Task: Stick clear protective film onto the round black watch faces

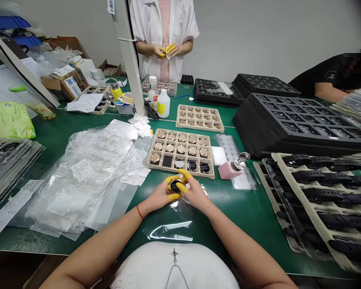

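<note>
Between my two hands is a small round watch case [175, 185] with a dark face, held just in front of a beige tray. My left hand [161, 194] grips its left side, with yellow finger cots on the fingertips. From the right, my right hand [195, 192] closes on it too, also wearing yellow finger cots. The compartment tray [148, 163] carries rose-gold watch cases [181, 149] in its rear rows. Dark and pale round pieces [191, 165] lie in its front row, where one compartment shows only a dark bottom.
A pink pump bottle [229, 170] and white pad [218, 155] stand right of the tray. Plastic bags [87, 172] cover the left. Trays of black-strapped watches [325, 176] and stacked black foam trays [267, 132] fill the right. A co-worker [165, 40] stands opposite; another person's arm [327, 90] rests far right.
</note>
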Action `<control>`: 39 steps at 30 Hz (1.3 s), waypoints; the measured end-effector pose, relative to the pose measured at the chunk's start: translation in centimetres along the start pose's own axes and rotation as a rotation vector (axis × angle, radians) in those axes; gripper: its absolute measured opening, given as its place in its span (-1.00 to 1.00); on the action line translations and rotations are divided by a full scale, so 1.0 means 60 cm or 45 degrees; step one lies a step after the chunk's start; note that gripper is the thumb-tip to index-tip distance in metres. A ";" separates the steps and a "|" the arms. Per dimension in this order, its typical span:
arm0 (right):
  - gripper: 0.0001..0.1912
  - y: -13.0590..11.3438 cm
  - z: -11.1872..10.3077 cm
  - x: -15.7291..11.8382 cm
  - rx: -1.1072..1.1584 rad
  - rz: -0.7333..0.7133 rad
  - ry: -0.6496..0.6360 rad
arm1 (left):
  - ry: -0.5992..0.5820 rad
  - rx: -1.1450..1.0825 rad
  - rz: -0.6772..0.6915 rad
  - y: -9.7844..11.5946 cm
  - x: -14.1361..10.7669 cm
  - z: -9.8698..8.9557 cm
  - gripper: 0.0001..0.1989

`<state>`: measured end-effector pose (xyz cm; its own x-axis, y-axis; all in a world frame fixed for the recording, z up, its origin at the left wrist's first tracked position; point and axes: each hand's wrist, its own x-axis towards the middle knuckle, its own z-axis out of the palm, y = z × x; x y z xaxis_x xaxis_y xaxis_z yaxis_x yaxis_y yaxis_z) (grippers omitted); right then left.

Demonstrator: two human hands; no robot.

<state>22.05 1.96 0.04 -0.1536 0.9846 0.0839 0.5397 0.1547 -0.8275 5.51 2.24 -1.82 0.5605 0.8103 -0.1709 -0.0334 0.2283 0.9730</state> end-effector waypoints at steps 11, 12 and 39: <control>-0.86 -0.010 0.056 0.178 -0.505 -0.184 0.191 | -0.022 0.099 -0.103 0.003 -0.002 -0.004 -0.55; -0.85 -0.010 0.063 0.180 -0.531 -0.211 0.198 | -0.019 0.116 -0.092 0.001 -0.001 -0.004 -0.59; -0.80 -0.022 0.105 0.200 -0.450 -0.509 -0.028 | 0.016 0.149 -0.162 0.005 0.002 -0.004 -0.58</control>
<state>14.29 13.03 -1.34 -0.4196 0.8419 0.3393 0.6810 0.5391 -0.4955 5.39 2.53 -1.59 0.5434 0.7860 -0.2949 0.1340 0.2656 0.9547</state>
